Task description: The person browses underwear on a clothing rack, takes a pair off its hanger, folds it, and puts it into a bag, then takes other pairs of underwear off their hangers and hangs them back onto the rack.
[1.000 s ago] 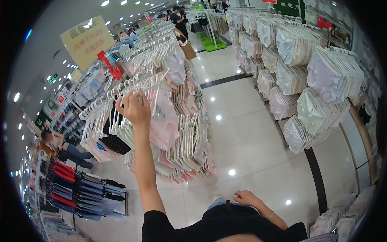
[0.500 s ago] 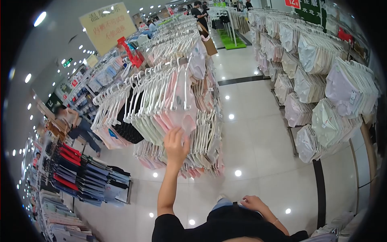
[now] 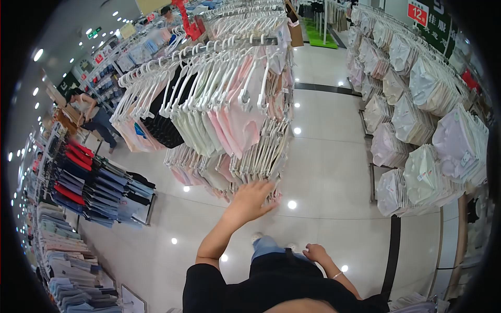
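My left hand (image 3: 251,202), fingers stretched and thumb apart, is open with nothing in it. It is in front of the lower row of underwear on hangers (image 3: 259,164); whether the fingertips touch these is unclear. Above it, pink underpants (image 3: 245,125) hang on white hangers at the front end of the upper row. Pale green underpants (image 3: 195,133) and a black pair (image 3: 163,128) hang further left on that rail. My right hand (image 3: 316,253) is low beside my body, its fingers loosely bent and apart, with nothing visible in it.
Racks of pale underwear (image 3: 417,120) line the right side of the tiled aisle (image 3: 323,161). At left stands a rack of dark and red garments (image 3: 99,177), with folded-looking clothes (image 3: 68,261) nearer. A person (image 3: 91,117) stands beyond it. A red price sign (image 3: 418,13) hangs upper right.
My left hand has come away from the pink underpants and moved down and right to the lower row. The view has tilted downward. My right hand has stayed low by my body.
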A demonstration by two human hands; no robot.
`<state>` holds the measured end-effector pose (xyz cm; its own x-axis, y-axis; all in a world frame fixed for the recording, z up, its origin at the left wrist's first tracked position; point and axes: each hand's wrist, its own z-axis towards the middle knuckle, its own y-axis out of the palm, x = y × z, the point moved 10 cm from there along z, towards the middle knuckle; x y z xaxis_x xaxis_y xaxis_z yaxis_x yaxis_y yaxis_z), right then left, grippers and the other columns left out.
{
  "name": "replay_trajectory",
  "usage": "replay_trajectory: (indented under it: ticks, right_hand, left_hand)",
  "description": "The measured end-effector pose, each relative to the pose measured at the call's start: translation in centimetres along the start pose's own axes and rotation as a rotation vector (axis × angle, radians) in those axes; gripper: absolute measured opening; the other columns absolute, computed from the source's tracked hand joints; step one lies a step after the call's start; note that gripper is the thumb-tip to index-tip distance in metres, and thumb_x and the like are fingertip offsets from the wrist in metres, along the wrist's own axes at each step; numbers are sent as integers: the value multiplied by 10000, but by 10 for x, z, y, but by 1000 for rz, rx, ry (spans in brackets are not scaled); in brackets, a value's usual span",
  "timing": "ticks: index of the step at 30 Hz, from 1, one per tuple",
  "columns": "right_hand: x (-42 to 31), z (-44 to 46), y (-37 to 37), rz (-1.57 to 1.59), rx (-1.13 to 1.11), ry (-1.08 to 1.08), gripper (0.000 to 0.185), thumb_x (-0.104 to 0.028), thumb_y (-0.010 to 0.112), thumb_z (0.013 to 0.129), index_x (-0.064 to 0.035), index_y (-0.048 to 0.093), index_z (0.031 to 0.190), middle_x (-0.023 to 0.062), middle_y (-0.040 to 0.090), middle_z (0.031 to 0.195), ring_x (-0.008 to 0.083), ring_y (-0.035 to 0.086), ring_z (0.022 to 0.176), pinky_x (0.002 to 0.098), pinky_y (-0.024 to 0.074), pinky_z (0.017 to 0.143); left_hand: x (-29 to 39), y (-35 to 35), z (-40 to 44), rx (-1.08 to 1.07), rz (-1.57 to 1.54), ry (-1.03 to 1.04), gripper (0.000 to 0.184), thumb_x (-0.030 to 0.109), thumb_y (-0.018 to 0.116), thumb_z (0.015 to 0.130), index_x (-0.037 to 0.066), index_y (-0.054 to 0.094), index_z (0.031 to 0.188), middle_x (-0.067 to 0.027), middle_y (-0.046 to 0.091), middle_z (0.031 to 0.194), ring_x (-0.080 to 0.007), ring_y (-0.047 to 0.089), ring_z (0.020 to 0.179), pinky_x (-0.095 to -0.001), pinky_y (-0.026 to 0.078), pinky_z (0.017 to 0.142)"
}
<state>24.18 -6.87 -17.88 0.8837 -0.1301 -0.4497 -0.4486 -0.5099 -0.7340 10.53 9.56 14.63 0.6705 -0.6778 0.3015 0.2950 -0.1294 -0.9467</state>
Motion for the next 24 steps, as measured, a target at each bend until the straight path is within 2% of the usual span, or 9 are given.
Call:
replay_trajectory:
  ticks: [5,7,9,11,13,16,19,22,24]
  right_hand:
    - [53,22,41,179,5,127,302,-283,476,680,-12,564,780,158,567,726,289,543,697,351,428,642]
    - [129,26,108,389,-61,382,283,-261,466,665,-1,566,716,154,571,696,256,559,609,324,442,614]
    - [184,19,160,190,-74,347,298,-228,483,624,64,543,630,203,549,614,295,558,578,353,448,533]
    - [208,-37,156,754,158,940,253,-146,464,634,99,521,615,172,546,543,244,557,506,331,438,425]
    - [186,-44,144,823,93,967,216,-97,452,637,111,511,625,150,548,534,202,544,462,299,413,354]
    - [169,-17,139,837,173,940,221,-119,453,632,88,526,602,148,549,531,210,544,460,302,431,402]
    - [135,46,135,836,177,775,184,-93,432,672,75,505,671,142,553,565,194,529,434,280,425,376]
    - [82,107,122,799,226,651,192,-114,446,647,48,534,596,129,547,533,188,536,447,275,426,388]
    - [45,134,110,697,266,572,203,-141,456,630,34,557,606,132,554,544,201,551,489,290,440,445]
  left_hand:
    - [42,-14,-6,-115,-214,360,524,310,561,654,31,405,1069,-132,517,851,-262,473,859,-359,345,758]
    - [54,-42,-10,4,-236,529,500,328,572,646,26,448,1025,-113,517,836,-250,481,832,-353,353,743]
    - [51,-66,-20,127,-267,661,477,355,583,631,25,494,963,-97,521,824,-243,490,809,-350,361,725]
    - [37,-88,-36,258,-298,767,462,393,595,608,26,545,884,-84,532,813,-240,500,788,-350,371,703]
    - [19,-102,-45,349,-258,773,441,410,591,607,28,557,824,-61,533,753,-224,512,736,-341,388,668]
    - [-16,-107,-57,435,-213,760,431,405,585,613,24,546,810,-51,521,729,-205,505,688,-324,393,648]
    - [-68,-94,-56,475,-266,569,417,378,578,641,30,535,868,-71,538,732,-203,523,701,-305,406,619]
    - [-130,-22,-38,-142,-849,-94,442,346,564,678,53,480,998,-106,558,769,-203,541,739,-285,419,606]
    - [-128,6,-59,-552,-744,-10,475,327,557,694,77,417,1073,-131,552,833,-201,543,766,-276,424,615]
